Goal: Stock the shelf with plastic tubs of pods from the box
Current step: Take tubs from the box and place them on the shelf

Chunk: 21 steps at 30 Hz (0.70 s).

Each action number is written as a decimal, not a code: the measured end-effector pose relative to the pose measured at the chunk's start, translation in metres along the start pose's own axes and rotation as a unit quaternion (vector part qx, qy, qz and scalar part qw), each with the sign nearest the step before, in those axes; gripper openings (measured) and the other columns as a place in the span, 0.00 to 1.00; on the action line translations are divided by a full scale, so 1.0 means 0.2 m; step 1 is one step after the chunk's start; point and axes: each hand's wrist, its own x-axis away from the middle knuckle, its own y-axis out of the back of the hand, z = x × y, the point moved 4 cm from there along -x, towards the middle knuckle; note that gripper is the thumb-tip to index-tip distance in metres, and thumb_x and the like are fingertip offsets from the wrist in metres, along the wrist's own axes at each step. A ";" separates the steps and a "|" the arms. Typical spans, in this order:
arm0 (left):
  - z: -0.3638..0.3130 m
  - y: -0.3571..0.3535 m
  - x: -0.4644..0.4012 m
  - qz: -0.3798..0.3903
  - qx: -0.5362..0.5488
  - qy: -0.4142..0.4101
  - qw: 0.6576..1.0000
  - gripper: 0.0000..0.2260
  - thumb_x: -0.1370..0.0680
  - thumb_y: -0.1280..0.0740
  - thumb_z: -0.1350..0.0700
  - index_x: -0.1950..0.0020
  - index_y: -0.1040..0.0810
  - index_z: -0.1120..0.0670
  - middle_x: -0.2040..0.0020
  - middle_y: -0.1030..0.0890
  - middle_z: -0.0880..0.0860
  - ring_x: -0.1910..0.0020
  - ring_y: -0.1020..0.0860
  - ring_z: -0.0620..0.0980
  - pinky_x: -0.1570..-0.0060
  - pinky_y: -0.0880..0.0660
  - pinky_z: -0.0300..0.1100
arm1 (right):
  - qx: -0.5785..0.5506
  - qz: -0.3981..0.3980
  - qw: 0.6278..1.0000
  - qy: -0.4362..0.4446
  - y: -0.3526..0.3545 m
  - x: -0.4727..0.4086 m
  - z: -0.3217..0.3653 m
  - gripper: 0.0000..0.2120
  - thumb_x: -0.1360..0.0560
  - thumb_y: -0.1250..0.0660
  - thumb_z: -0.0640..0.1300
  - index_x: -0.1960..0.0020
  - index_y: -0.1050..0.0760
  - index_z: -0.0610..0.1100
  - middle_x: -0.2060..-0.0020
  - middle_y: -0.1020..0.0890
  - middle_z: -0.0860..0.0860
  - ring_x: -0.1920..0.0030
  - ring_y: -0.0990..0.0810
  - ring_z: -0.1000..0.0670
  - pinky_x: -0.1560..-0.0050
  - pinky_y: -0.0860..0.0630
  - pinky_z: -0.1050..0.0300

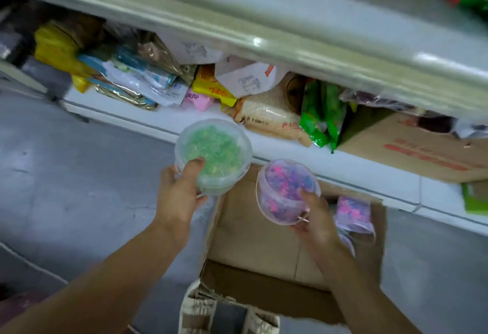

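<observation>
A: Head view: your left hand (177,196) grips a round clear plastic tub of green pods (212,154), thumb curled over its lid, fingers underneath.

B: And where is that tub?

A: Held in the air over the front edge of the white lower shelf (290,148), just left of the open brown cardboard box (253,238) on the floor.

B: Your right hand (315,218)?

A: It holds a smaller clear plastic tub of pink and purple pods (286,188) from below, thumb on the lid, raised above the box and near the shelf edge.

B: Anything left inside the box?

A: You have more clear tubs of pink and purple pods (353,214) lying at its right side. Behind, on the shelf, sit a clear bag of white rice (269,119) and green snack packets (322,114).
</observation>
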 end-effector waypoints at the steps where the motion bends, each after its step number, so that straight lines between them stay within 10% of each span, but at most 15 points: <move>1: -0.08 0.00 0.07 0.004 -0.002 -0.005 1.000 0.14 0.23 0.34 0.51 0.42 0.32 0.54 0.45 0.23 0.54 0.54 0.21 0.48 0.61 0.26 0.40 | -0.005 0.000 1.000 0.010 0.02 0.09 0.10 0.18 0.26 0.33 0.49 0.38 0.26 0.47 0.44 0.20 0.45 0.44 0.21 0.43 0.54 0.22 0.52; 8: -0.72 0.00 0.60 0.057 0.009 -0.043 0.997 0.13 0.25 0.33 0.50 0.45 0.30 0.52 0.42 0.23 0.56 0.48 0.21 0.53 0.57 0.24 0.43 | -0.021 0.037 0.994 0.103 0.06 0.82 0.87 0.18 0.27 0.33 0.51 0.39 0.27 0.45 0.49 0.20 0.45 0.56 0.21 0.47 0.74 0.25 0.62; 13: -1.21 0.03 0.98 0.108 0.011 -0.074 0.991 0.34 0.41 0.29 0.42 0.39 0.31 0.54 0.43 0.22 0.56 0.50 0.20 0.54 0.59 0.25 0.44 | -0.045 0.031 0.986 0.160 0.09 1.31 1.32 0.17 0.25 0.36 0.48 0.38 0.27 0.43 0.51 0.20 0.44 0.58 0.22 0.46 0.62 0.24 0.54; 21: -1.79 0.07 1.47 0.190 0.039 -0.112 0.975 0.17 0.23 0.35 0.50 0.39 0.32 0.54 0.45 0.23 0.59 0.47 0.22 0.57 0.57 0.24 0.47 | -0.072 0.011 0.962 0.264 0.12 2.03 1.84 0.09 0.24 0.38 0.46 0.46 0.26 0.45 0.54 0.22 0.44 0.56 0.23 0.45 0.54 0.24 0.48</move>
